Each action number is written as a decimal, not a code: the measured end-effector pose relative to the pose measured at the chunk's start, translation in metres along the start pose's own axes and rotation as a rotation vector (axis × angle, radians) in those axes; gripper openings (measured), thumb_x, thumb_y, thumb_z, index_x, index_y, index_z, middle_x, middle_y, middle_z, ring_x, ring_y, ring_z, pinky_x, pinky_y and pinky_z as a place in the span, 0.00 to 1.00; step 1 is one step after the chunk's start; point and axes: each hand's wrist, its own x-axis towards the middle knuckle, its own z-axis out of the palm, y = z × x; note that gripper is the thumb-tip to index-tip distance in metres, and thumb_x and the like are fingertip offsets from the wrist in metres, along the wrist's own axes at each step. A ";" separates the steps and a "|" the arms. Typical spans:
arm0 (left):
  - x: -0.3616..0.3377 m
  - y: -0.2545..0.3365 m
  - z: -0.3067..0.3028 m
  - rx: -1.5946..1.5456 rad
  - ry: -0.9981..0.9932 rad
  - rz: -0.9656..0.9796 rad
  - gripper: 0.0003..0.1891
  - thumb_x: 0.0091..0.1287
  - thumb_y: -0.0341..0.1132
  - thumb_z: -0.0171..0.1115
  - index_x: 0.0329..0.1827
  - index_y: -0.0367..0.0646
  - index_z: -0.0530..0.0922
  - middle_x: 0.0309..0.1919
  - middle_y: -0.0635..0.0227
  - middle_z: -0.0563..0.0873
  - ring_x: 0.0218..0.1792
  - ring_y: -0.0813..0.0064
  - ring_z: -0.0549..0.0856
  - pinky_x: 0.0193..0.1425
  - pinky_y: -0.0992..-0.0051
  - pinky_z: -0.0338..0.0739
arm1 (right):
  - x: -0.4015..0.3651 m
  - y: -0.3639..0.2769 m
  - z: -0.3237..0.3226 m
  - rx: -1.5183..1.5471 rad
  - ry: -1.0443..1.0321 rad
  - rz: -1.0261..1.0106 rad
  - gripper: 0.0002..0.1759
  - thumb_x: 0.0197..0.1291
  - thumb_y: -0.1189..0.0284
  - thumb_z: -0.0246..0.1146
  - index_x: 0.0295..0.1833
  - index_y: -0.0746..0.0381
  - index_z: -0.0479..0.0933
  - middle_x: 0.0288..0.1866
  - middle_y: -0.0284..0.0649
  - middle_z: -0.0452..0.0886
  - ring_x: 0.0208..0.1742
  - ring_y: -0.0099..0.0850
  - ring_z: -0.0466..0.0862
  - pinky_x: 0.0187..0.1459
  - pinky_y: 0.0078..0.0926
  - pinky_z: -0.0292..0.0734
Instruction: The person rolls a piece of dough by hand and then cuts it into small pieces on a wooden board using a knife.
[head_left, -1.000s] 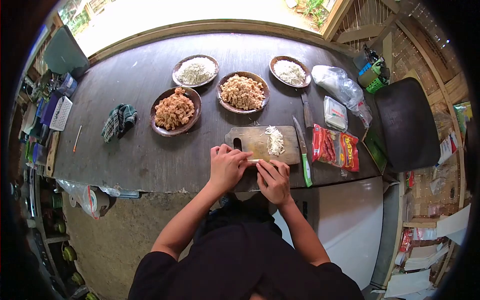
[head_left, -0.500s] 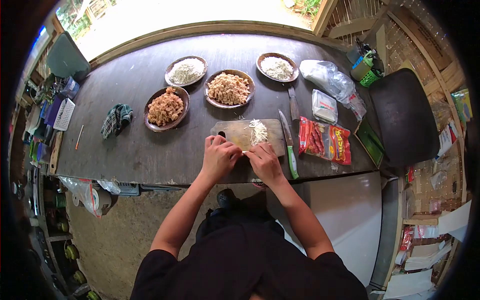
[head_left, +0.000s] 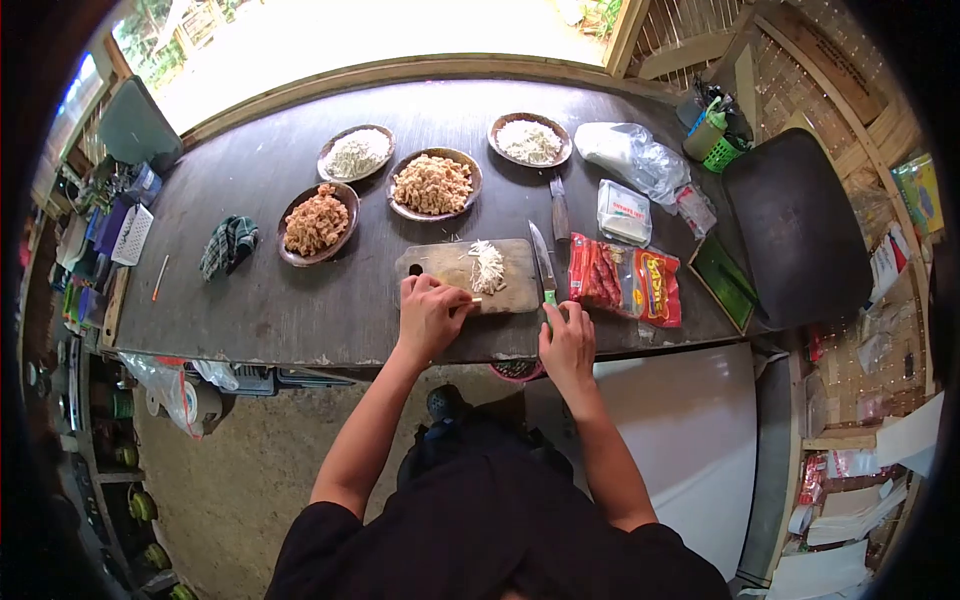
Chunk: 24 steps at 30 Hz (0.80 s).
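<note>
A wooden cutting board lies near the table's front edge with a small heap of thin white strips on it. My left hand rests at the board's front left, its fingers closed on a short pale stick-like piece. To the right of the board is a kitchen knife with a green handle, its blade pointing away from me. My right hand closes over that handle, hiding most of it. Beside it lies a red printed packet.
Behind the board stand brown plates: one of reddish-brown pieces, one of tan pieces, and two of white shreds. A second knife, plastic bags, a white packet and a checked cloth also lie there.
My right hand has left the board and moved right onto the knife's handle. My left hand stays at the board with the pale piece. The whole view has shifted slightly.
</note>
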 end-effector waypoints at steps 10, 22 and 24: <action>0.000 -0.001 0.001 0.048 0.043 0.076 0.05 0.59 0.40 0.76 0.30 0.53 0.87 0.30 0.75 0.90 0.44 0.69 0.84 0.58 0.64 0.71 | 0.015 0.009 0.006 0.119 -0.058 0.001 0.31 0.58 0.77 0.66 0.70 0.67 0.76 0.50 0.53 0.79 0.51 0.52 0.84 0.54 0.46 0.82; 0.021 -0.037 -0.004 0.197 0.046 0.196 0.04 0.62 0.38 0.74 0.31 0.53 0.87 0.32 0.79 0.91 0.43 0.71 0.84 0.59 0.66 0.73 | -0.004 -0.020 -0.003 0.141 0.004 -0.096 0.33 0.59 0.77 0.65 0.74 0.63 0.74 0.48 0.48 0.77 0.47 0.48 0.86 0.45 0.45 0.85; 0.023 -0.038 -0.005 0.190 0.025 0.192 0.04 0.62 0.39 0.75 0.31 0.54 0.87 0.32 0.79 0.91 0.43 0.71 0.84 0.59 0.66 0.73 | -0.009 -0.033 -0.003 0.171 0.008 -0.107 0.33 0.60 0.77 0.64 0.74 0.61 0.74 0.49 0.46 0.77 0.46 0.47 0.86 0.43 0.45 0.85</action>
